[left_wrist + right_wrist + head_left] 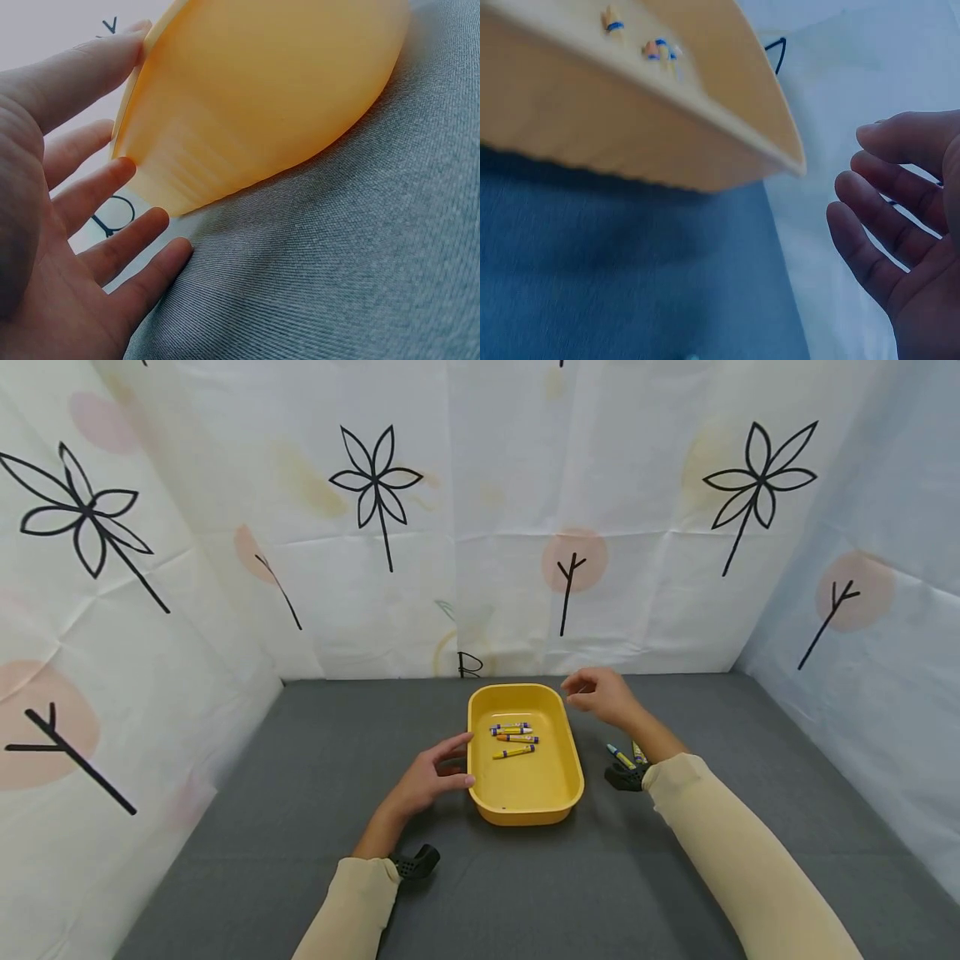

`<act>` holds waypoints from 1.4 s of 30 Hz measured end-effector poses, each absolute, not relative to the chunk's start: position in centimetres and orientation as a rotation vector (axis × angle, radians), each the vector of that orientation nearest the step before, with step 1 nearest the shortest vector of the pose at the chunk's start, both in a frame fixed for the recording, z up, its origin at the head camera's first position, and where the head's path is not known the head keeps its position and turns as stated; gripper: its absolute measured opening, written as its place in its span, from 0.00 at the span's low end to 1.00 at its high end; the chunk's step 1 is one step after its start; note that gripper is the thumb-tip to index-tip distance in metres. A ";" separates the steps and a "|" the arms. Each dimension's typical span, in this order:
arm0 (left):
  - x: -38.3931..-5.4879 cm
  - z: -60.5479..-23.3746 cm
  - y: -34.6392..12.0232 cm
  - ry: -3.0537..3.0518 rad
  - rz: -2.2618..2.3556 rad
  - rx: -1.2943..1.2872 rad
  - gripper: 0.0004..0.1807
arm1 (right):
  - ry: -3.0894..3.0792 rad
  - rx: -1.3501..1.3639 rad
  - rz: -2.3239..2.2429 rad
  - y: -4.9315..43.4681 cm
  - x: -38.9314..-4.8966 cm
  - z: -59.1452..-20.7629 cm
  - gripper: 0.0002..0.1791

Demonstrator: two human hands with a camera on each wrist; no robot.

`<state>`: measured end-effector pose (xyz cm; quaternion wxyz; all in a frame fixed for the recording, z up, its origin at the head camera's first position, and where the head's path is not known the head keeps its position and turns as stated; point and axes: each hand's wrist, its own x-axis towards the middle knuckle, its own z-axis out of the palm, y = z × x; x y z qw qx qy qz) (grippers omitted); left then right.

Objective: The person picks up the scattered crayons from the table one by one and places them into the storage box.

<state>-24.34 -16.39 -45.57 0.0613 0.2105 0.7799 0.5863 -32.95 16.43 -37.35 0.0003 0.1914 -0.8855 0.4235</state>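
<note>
A yellow plastic tray (525, 789) stands in the middle of the table. Several crayons (514, 752) in yellow wrappers, one with an orange tip, lie loose in its far half. My left hand (422, 783) touches the tray's left rim with thumb and fingertips, its fingers spread and fairly straight in the left wrist view. Past the tray's far right corner my right hand (604, 696) hovers, fingers loosely bent and nothing between them in the right wrist view. Beneath the right wrist, more crayons (620, 757) rest on the table, partly hidden by the forearm.
Dark grey cloth (300, 827) covers the table. A white curtain (495, 593) printed with black flowers and twigs hangs along the back and both sides. Each wrist carries a black camera mount (417, 862) over a cream sleeve.
</note>
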 end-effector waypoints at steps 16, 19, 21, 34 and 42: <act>-24.3 -45.6 -16.5 2.384 1.766 0.632 0.38 | -2.892 0.593 1.155 21.3 -30.4 -40.9 0.13; -24.3 -45.6 -16.5 2.387 1.770 0.620 0.38 | -2.897 0.585 1.139 21.8 -30.1 -41.6 0.13; -24.3 -45.7 -16.4 2.389 1.763 0.612 0.38 | -2.904 0.582 1.116 22.1 -30.0 -42.0 0.13; -24.4 -45.8 -16.4 2.340 1.774 0.625 0.38 | -2.934 0.556 0.971 23.0 -29.0 -43.1 0.15; -24.4 -45.7 -16.4 2.362 1.786 0.622 0.38 | -2.965 0.523 0.801 23.3 -28.3 -43.7 0.19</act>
